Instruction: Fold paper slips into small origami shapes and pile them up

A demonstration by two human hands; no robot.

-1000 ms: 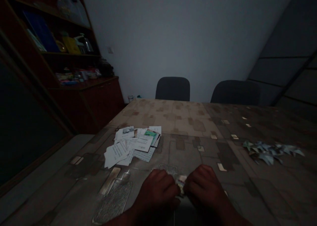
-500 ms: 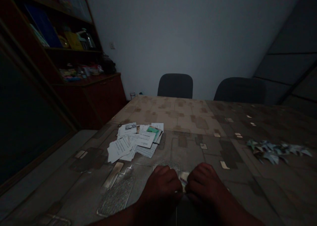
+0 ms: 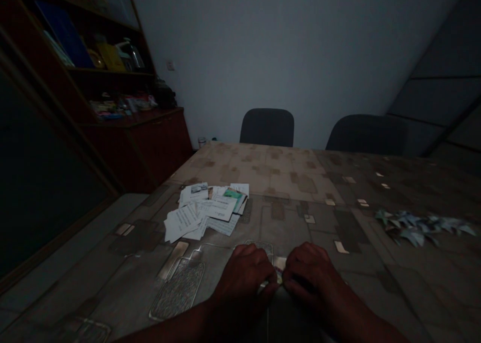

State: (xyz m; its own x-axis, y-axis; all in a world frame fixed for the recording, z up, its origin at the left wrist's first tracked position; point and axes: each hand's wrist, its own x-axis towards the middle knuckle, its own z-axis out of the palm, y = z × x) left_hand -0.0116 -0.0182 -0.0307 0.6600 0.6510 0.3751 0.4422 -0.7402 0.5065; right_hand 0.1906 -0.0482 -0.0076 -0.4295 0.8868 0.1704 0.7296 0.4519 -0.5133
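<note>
My left hand [image 3: 250, 273] and my right hand [image 3: 310, 270] are close together at the near edge of the table. Both have their fingers curled and pinched on a small piece of paper [image 3: 279, 277]. Only a little of it shows in the gap between them, pale with some yellow; the rest is hidden under the fingers. Beyond my left hand, a loose pile of printed paper pieces [image 3: 221, 207] lies spread on the table, one with a green picture. Off to the right of my right hand sits a cluster of folded paper shapes [image 3: 417, 227] with pointed ends.
A patterned cloth covers the table [image 3: 274, 175]. Two dark chairs [image 3: 267, 127] stand at its far side against the wall. At the left is a wooden cabinet [image 3: 150, 147] with shelves holding folders, a yellow box and a kettle. The room is dim.
Both hands stay at the same spot, with the fingers shifting slightly on the paper. More yellow shows between them now. The camera view has tilted a little.
</note>
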